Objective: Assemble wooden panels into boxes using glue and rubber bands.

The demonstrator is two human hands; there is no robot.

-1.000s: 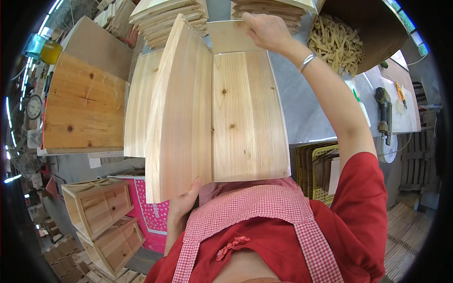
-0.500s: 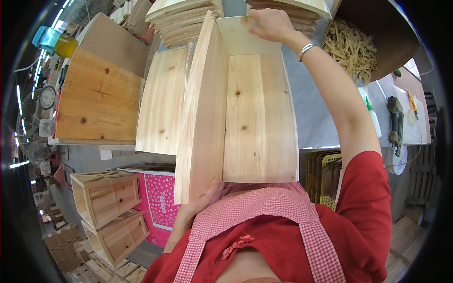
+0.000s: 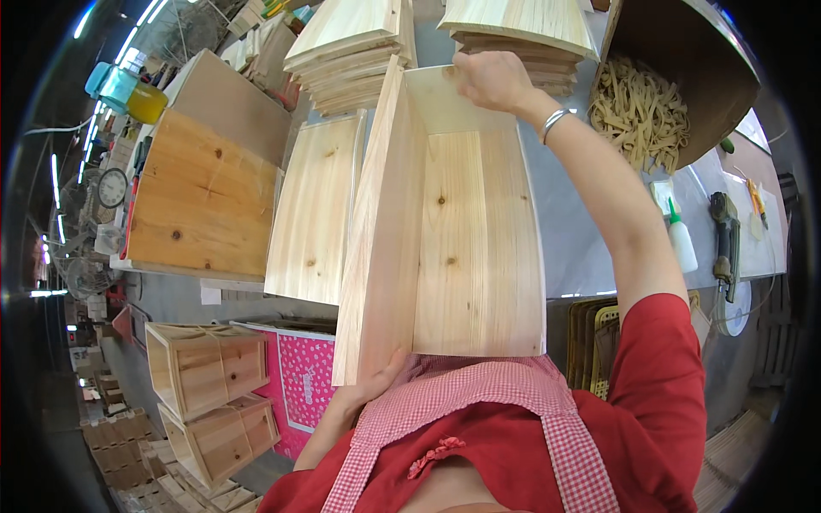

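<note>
A partly built box of pale knotty pine lies before me, its near end against my apron. It shows a bottom board, a tall board standing along its left side, and a panel across the far end. My right hand, a silver bangle at its wrist, is closed over the top edge of that far panel. Low at the near end, my left hand holds the box by the left board; its fingers are partly hidden. Another pine board lies flat just left of the box.
Stacked boards and a second stack stand at the back. An open carton holds tan strips. At right lie a green-tipped bottle and a power screwdriver. Tied wooden boxes stand lower left.
The whole scene, box included, sits slightly lower and farther right in the picture, as my head view has shifted. Both hands keep their hold on the box.
</note>
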